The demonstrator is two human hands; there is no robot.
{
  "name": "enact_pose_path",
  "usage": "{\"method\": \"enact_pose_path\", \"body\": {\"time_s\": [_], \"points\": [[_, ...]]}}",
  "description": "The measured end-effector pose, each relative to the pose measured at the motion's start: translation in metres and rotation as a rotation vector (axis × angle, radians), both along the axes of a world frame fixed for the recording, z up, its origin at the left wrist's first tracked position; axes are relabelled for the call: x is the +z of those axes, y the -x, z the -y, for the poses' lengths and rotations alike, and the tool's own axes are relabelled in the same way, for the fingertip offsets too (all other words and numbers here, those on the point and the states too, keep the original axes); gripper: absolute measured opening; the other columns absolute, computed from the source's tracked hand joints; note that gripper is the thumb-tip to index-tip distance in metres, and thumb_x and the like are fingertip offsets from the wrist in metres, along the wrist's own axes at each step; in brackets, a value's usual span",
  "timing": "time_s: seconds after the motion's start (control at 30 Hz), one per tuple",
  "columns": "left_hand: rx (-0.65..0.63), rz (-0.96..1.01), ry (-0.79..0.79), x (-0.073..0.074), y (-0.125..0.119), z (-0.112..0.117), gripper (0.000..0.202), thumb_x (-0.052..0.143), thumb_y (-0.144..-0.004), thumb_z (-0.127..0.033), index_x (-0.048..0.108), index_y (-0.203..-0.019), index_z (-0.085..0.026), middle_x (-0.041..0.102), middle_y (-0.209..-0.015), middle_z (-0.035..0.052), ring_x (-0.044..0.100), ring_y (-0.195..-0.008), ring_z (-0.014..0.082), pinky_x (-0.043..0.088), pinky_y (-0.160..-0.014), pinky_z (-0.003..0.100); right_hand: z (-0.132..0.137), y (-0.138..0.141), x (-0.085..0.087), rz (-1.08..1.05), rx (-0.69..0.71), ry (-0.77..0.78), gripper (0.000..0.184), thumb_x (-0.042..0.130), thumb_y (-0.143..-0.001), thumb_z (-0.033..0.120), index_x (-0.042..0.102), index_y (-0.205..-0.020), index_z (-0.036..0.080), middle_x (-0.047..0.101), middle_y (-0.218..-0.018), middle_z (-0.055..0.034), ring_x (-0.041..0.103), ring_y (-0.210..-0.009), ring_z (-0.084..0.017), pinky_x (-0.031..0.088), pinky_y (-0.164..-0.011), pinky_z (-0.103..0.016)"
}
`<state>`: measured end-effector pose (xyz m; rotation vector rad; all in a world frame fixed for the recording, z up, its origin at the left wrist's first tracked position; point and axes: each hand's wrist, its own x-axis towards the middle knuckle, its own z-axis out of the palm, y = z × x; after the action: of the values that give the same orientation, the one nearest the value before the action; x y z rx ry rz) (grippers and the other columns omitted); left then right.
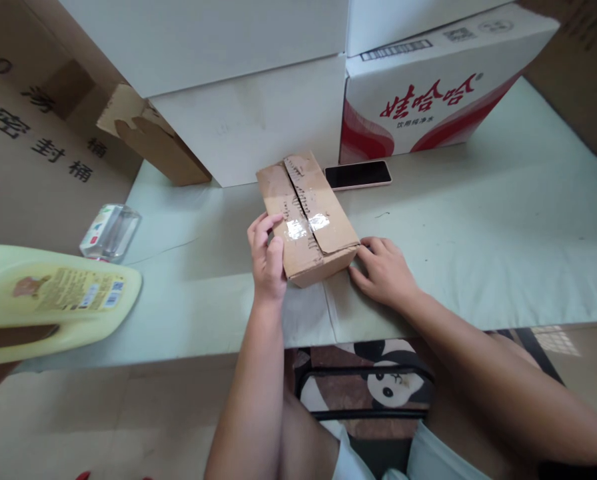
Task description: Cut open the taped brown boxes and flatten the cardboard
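Observation:
A small brown cardboard box [323, 223] rests at a slant on the cloth-covered table, its top flaps meeting in a narrow dark gap. Two pieces of clear shiny tape lie across the top, which also carries torn, ragged marks. My left hand [268, 257] grips the box's left side, thumb toward the near edge and fingertips over the top edge. At the near right corner, my right hand [383, 270] holds the box with bent fingers, some of them partly hidden behind that corner.
Just behind the box lies a phone [358, 175] with a dark screen. White cartons [258, 120] and a red-and-white water carton [428, 100] stand along the back. At left are a yellow jug [123, 287], a clear plastic pack [111, 232] and a large brown carton [38, 153].

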<state>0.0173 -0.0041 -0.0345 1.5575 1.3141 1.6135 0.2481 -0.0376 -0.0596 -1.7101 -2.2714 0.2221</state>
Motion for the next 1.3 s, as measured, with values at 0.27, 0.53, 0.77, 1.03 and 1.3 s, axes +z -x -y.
{"method": "enact_pose_path", "body": {"time_s": [0.27,0.53,0.77,1.03,1.3], "points": [[0.004,-0.001,-0.005,-0.0031,0.0009,0.0007,0.039,0.051,-0.092,-0.054,0.068,-0.116,-0.028,0.057,-0.127,0.0086,0.050,-0.131,0.0285,0.036,-0.115,0.045,-0.0010,-0.0004,0.0009,-0.009,0.007,0.005,0.036,0.049,-0.094,0.035,0.068,-0.117,0.016,0.064,-0.122,-0.0192,0.055,-0.111,-0.035,0.046,-0.090,-0.048],[0.001,0.039,-0.004,-0.0054,-0.0003,-0.0003,0.041,0.052,-0.091,-0.057,0.068,-0.116,-0.029,0.058,-0.127,0.0087,0.048,-0.131,0.0295,0.034,-0.117,0.047,-0.0002,-0.0028,0.0012,-0.022,0.020,0.030,0.035,0.051,-0.093,0.035,0.068,-0.118,0.017,0.063,-0.123,-0.0181,0.055,-0.112,-0.036,0.046,-0.090,-0.048],[-0.011,0.046,-0.005,-0.0050,0.0004,-0.0008,0.042,0.053,-0.091,-0.058,0.069,-0.116,-0.029,0.058,-0.127,0.0087,0.047,-0.132,0.0297,0.033,-0.116,0.047,-0.0010,-0.0023,-0.0008,-0.022,0.018,0.006,0.034,0.051,-0.093,0.034,0.068,-0.116,0.017,0.064,-0.122,-0.0184,0.056,-0.110,-0.036,0.046,-0.089,-0.048],[-0.001,0.038,-0.004,-0.0045,0.0005,0.0003,0.043,0.054,-0.090,-0.059,0.069,-0.116,-0.028,0.057,-0.127,0.0091,0.049,-0.132,0.0297,0.034,-0.116,0.047,-0.0010,-0.0018,-0.0005,-0.023,0.011,0.016,0.035,0.052,-0.093,0.035,0.069,-0.118,0.016,0.064,-0.123,-0.0188,0.055,-0.113,-0.036,0.046,-0.091,-0.048],[-0.010,0.022,0.006,-0.0056,0.0013,-0.0007,0.041,0.052,-0.091,-0.057,0.067,-0.117,-0.028,0.057,-0.128,0.0085,0.048,-0.132,0.0291,0.034,-0.117,0.046,-0.0007,-0.0013,0.0007,-0.026,0.014,0.013,0.034,0.051,-0.093,0.034,0.068,-0.116,0.017,0.064,-0.122,-0.0188,0.056,-0.111,-0.036,0.047,-0.089,-0.048]]}}
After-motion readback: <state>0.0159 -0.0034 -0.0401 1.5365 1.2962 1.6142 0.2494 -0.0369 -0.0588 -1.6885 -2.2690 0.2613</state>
